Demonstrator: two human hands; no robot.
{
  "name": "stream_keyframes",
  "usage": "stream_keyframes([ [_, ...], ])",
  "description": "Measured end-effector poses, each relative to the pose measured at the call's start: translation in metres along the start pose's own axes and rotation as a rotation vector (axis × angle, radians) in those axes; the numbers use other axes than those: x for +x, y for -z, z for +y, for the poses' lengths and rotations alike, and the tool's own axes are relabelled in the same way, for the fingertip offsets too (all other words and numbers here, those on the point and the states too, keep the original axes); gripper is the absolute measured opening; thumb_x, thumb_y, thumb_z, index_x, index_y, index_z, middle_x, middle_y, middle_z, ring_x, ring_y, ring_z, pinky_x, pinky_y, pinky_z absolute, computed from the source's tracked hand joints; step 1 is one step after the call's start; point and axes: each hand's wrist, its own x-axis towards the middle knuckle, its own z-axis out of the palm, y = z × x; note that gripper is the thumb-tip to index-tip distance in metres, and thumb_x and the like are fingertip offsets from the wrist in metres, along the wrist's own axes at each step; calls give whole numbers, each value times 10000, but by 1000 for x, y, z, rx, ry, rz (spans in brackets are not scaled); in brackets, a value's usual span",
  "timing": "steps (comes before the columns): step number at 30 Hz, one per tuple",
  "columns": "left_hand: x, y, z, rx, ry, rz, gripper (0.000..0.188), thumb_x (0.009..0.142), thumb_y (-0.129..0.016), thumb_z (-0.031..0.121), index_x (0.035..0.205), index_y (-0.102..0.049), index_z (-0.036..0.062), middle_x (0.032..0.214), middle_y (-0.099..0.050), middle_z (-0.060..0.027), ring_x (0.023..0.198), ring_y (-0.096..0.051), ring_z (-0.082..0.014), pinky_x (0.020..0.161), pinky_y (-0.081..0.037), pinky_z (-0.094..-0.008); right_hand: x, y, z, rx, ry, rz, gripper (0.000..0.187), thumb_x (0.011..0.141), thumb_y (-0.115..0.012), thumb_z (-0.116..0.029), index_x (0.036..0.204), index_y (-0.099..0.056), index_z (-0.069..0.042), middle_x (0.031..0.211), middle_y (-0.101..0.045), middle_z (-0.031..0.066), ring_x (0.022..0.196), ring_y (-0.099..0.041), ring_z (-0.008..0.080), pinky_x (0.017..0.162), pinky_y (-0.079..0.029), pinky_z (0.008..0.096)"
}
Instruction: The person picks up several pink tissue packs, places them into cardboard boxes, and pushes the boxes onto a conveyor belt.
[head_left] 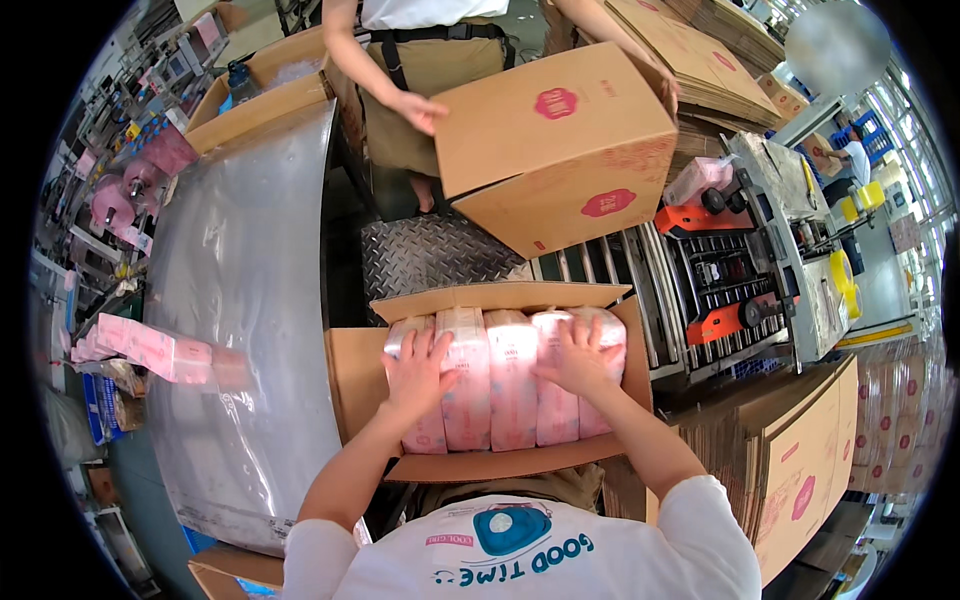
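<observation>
In the head view, near centre: one open carton, filled with a row of pink packs, beneath a left hand with fingers spread wide on the left end and a right hand, equally wide, on the right end. Far side: one tilted brown box between a co-worker's hands. To the left, one grey metal table with a pink bundle at its left edge; to the right, one orange-and-black machine and, nearer, one stack of flat cardboard.
</observation>
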Motion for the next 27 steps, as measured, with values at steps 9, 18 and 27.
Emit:
stream_keyframes([
  [9,28,-53,-23,6,113,-220,741,800,-591,465,1391,-285,139,1411,-274,-105,1324,-221,-278,981,-221,-635,15,-36,31,412,190,-90,799,729,-636,-459,1351,-351,-47,1413,-310,165,1310,-276,310,997,-291,526],
  [18,-145,-35,-33,-1629,877,-95,434,850,-572,381,1153,-539,72,1110,-603,-100,1002,-572,-205,845,-437,-291,-72,0,152,190,-221,-63,401,788,-536,-386,818,-663,-7,861,-643,203,834,-625,365,754,-499,438],
  [27,-104,-55,31,-872,298,551,278,825,-564,112,1072,-501,1,994,-594,-154,897,-584,-258,825,-462,-356,-66,67,225,40,-172,-8,356,794,-486,-321,910,-682,-49,951,-654,178,909,-633,326,789,-506,416],
])
